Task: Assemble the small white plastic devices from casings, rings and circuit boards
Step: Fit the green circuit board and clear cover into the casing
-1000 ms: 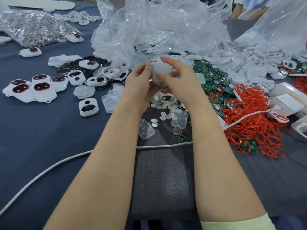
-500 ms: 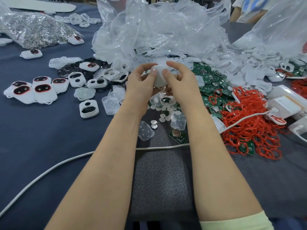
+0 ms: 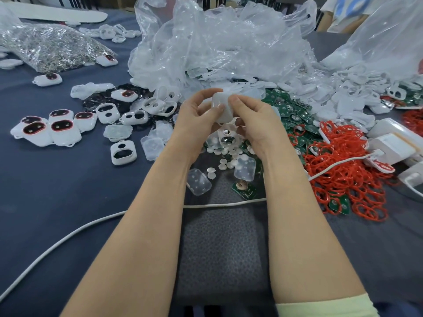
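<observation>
Both hands hold one small white casing above the table's middle. My left hand grips its left side with thumb and fingers, and my right hand pinches its right side. Its inner face is hidden from me. Under the hands lie small white round buttons and clear covers. Green circuit boards are heaped to the right, beside a pile of red rings. Finished devices with dark red-rimmed windows sit at the left, near open white casings.
Crumpled clear plastic bags fill the back. A bag of shiny metal parts lies far left. A white cable crosses the near table. White boxes stand at the right edge, loose white casings behind them.
Both hands stayed together on the casing and drifted slightly nearer and lower; the fingers shifted their hold on it a little.
</observation>
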`<state>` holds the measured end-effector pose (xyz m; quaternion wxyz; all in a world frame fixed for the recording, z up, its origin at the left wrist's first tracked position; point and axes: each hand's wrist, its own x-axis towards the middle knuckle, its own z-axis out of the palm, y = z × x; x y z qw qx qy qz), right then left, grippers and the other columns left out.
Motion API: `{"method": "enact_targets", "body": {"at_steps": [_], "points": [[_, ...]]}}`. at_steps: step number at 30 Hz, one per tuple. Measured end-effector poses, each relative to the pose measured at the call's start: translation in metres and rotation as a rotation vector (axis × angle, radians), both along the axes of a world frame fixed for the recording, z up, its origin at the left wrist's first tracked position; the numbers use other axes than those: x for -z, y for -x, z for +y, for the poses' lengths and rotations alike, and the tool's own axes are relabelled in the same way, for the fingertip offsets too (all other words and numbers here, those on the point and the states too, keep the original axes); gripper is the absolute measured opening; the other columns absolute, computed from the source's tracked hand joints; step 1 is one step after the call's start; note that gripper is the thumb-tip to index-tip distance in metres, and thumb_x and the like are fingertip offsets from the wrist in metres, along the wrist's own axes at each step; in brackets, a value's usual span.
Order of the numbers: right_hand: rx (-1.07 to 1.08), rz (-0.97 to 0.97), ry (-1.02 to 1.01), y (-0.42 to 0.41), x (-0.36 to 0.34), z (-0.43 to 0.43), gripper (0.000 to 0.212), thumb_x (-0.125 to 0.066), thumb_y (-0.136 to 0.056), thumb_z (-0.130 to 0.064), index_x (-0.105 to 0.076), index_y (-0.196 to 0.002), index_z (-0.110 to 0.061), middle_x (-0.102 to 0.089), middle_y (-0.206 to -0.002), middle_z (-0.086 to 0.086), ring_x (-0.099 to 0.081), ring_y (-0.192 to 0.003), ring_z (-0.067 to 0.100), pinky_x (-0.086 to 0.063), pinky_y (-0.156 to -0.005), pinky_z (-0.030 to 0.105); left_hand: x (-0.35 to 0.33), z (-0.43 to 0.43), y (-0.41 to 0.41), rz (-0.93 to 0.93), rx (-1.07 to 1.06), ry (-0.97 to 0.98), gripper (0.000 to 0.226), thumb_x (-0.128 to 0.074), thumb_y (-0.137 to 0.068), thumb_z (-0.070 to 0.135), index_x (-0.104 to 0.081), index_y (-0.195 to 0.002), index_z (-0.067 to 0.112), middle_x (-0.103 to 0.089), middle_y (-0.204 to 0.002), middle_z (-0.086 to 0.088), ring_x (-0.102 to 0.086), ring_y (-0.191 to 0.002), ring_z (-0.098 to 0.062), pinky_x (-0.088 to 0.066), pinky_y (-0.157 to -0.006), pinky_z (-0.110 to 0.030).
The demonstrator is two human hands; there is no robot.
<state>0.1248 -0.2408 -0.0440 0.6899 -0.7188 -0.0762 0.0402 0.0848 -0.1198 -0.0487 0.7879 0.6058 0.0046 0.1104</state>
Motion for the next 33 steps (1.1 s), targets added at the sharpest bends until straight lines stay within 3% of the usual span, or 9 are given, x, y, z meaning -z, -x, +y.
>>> {"method": "enact_targets", "body": {"at_steps": [3,10,15,18,20,24,26,29,33], "points": [[0.014,-0.056,-0.006,-0.001,-0.001,-0.001,0.008,-0.062,-0.092,-0.021,-0.070,-0.092,-0.024,-0.066,-0.078,-0.006,-0.059,-0.063,0.000,-0.045,-0.058,0.017,0.000,0.000,0.001,-0.021,0.052,-0.016,0.021,-0.057,-0.093,0.002,-0.062,-0.101,0.021,-0.064,-0.109,-0.006,-0.065,-0.087,-0.013,-0.056,-0.076,-0.025],[0.004,-0.019,-0.026,0.000,-0.002,0.005,0.012,-0.058,-0.094,-0.017,-0.063,-0.086,-0.023,-0.061,-0.087,0.005,-0.061,-0.079,0.019,-0.048,-0.062,0.024,0.002,-0.003,-0.001,-0.030,-0.003,-0.133,0.020,-0.050,-0.098,0.004,-0.059,-0.110,0.017,-0.066,-0.099,-0.003,-0.063,-0.090,-0.013,-0.056,-0.079,-0.026],[-0.017,0.015,-0.090,0.002,-0.005,0.004,0.011,-0.057,-0.094,-0.009,-0.062,-0.089,-0.017,-0.063,-0.095,0.012,-0.066,-0.079,0.021,-0.056,-0.066,0.026,0.005,-0.008,-0.003,-0.048,-0.117,-0.345,0.027,-0.042,-0.102,0.010,-0.051,-0.127,0.013,-0.060,-0.118,-0.006,-0.058,-0.112,-0.018,-0.050,-0.098,-0.037],[0.038,0.044,-0.215,0.002,-0.005,0.003,0.007,-0.057,-0.093,-0.005,-0.063,-0.095,-0.008,-0.066,-0.093,0.011,-0.065,-0.080,0.020,-0.057,-0.072,0.030,0.008,-0.013,-0.001,-0.089,-0.181,-0.579,0.036,-0.047,-0.101,0.026,-0.047,-0.135,0.014,-0.065,-0.103,0.004,-0.061,-0.088,0.003,-0.048,-0.075,-0.010],[0.040,0.055,-0.250,0.004,-0.006,0.004,0.007,-0.057,-0.093,-0.003,-0.062,-0.094,-0.008,-0.064,-0.089,0.009,-0.064,-0.075,0.017,-0.056,-0.066,0.028,0.010,-0.013,-0.001,-0.125,-0.206,-0.667,0.032,-0.053,-0.098,0.027,-0.050,-0.127,0.013,-0.060,-0.083,0.015,-0.056,-0.067,0.013,-0.039,-0.058,-0.003],[0.036,0.072,-0.250,0.006,-0.008,0.005,0.011,-0.055,-0.093,0.000,-0.059,-0.087,-0.008,-0.062,-0.089,0.010,-0.064,-0.070,0.017,-0.056,-0.061,0.026,0.006,-0.006,-0.003,-0.114,-0.170,-0.763,0.030,-0.054,-0.098,0.024,-0.053,-0.125,0.013,-0.061,-0.087,0.008,-0.057,-0.076,0.001,-0.041,-0.061,-0.004],[0.067,0.059,-0.205,0.005,-0.008,0.007,0.011,-0.055,-0.093,-0.001,-0.058,-0.086,-0.009,-0.061,-0.091,0.012,-0.063,-0.075,0.022,-0.058,-0.067,0.030,0.004,-0.004,-0.003,-0.108,-0.150,-0.756,0.029,-0.054,-0.097,0.024,-0.054,-0.125,0.015,-0.066,-0.093,0.000,-0.063,-0.082,-0.013,-0.048,-0.070,-0.011],[0.071,0.033,-0.186,0.004,-0.007,0.007,0.008,-0.057,-0.092,-0.002,-0.059,-0.088,-0.009,-0.061,-0.092,0.013,-0.064,-0.083,0.026,-0.058,-0.073,0.036,0.001,-0.003,0.000,-0.056,-0.072,-0.574,0.023,-0.053,-0.097,0.015,-0.056,-0.119,0.022,-0.070,-0.099,-0.009,-0.069,-0.090,-0.027,-0.056,-0.085,-0.041],[-0.019,-0.052,0.006,0.002,-0.005,0.004,0.011,-0.059,-0.093,-0.013,-0.066,-0.102,-0.011,-0.067,-0.102,0.015,-0.067,-0.096,0.032,-0.058,-0.079,0.043,-0.001,0.000,0.001,-0.008,0.026,-0.609,0.037,-0.047,-0.098,0.005,-0.052,-0.133,0.017,-0.069,-0.105,-0.011,-0.069,-0.095,-0.025,-0.056,-0.089,-0.043]]}}
